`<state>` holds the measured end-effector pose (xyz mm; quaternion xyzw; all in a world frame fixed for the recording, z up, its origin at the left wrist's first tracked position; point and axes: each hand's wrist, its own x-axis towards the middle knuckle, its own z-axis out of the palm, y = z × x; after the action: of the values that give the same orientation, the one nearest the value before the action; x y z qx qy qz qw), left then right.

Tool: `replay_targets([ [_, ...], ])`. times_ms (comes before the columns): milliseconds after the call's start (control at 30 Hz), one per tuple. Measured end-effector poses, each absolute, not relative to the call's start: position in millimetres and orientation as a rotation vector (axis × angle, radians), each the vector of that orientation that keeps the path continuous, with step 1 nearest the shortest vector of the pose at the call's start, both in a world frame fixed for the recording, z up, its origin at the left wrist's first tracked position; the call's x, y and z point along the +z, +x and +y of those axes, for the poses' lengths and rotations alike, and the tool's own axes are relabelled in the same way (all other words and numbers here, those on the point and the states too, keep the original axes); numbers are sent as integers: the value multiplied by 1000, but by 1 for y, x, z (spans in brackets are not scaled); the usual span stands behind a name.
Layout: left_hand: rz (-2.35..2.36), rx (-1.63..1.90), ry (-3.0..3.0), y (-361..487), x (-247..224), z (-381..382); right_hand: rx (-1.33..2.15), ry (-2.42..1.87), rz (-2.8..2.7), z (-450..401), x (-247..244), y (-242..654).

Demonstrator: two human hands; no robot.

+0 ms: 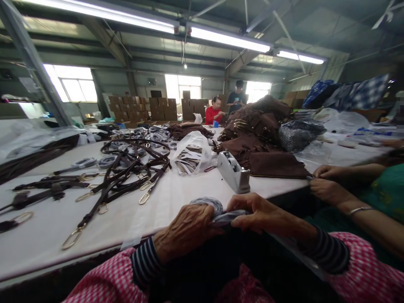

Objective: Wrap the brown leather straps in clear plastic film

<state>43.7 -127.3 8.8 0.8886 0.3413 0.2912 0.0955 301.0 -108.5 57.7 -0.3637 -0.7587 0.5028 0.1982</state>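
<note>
At the table's front edge, my left hand [189, 227] is closed on a grey wrapped strap [208, 204], whose coiled part rests on the tabletop beyond my fingers. My right hand [255, 212] pinches a grey stretch of the same wrapping [229, 217] between thumb and fingers, close beside the left. Just past my right hand stands a grey tape dispenser [232, 170]. Behind the coil lies a clear plastic bag [193, 153] full of thin strips. Dark brown straps with gold-coloured clasps [118, 176] spread over the table to the left.
Brown fringed bags [255, 130] are heaped at the right, beside a bubble-wrapped bundle [299, 134]. More grey coils [154, 134] lie farther back. A co-worker's hands [331, 185] hold brown material on my right. Two people and stacked cartons [128, 108] are in the background.
</note>
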Motion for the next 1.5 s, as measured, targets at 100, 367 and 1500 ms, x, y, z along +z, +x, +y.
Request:
replay_targets([
  [100,1109,718,2549,39,14,-132,937,-951,-2351,-101,60,302],
  [367,1188,518,2362,33,43,-142,533,-800,-2596,-106,55,300],
  [1500,323,1190,728,44,16,-117,950,-752,-1614,-117,14,186],
])
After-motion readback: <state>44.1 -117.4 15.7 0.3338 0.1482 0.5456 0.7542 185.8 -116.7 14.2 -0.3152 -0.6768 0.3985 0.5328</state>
